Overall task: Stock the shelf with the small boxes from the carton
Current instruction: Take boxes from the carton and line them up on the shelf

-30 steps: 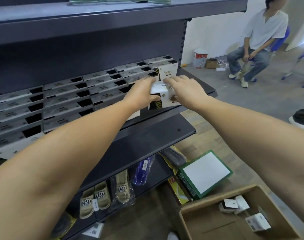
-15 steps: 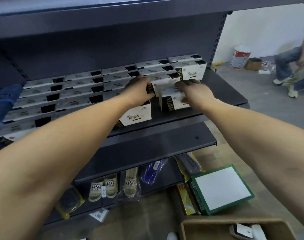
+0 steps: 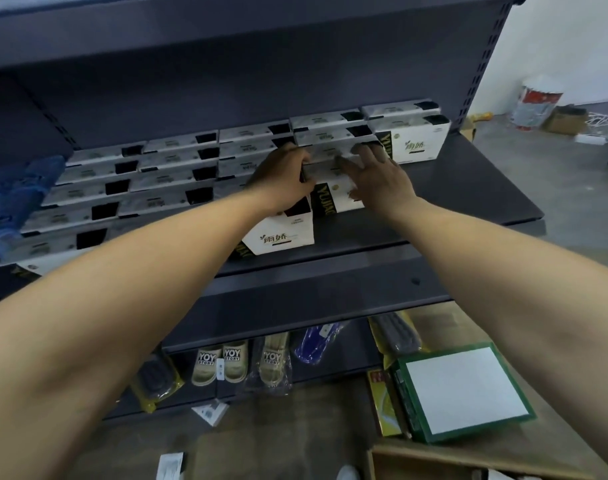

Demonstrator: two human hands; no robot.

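Observation:
Rows of small white boxes with black ends fill the dark grey shelf. One small box, white with a black "YUJIAO" side, sits at the right end of a row. My left hand grips its left end with curled fingers. My right hand lies over its top with fingers spread and fairly straight, thumb against the front face. Another box stands just in front, at the shelf's edge. A corner of the brown carton shows at the bottom right; what it holds is barely visible.
A bare strip of shelf lies right of the boxes. Blue packs sit at the shelf's left end. Lower shelves hold bagged slippers. A green-framed white box and small packs lie on the floor. A paint bucket stands far right.
Both hands have pushed the small box further back onto the shelf, beside the row. My view has shifted left and down; the seated person is out of frame.

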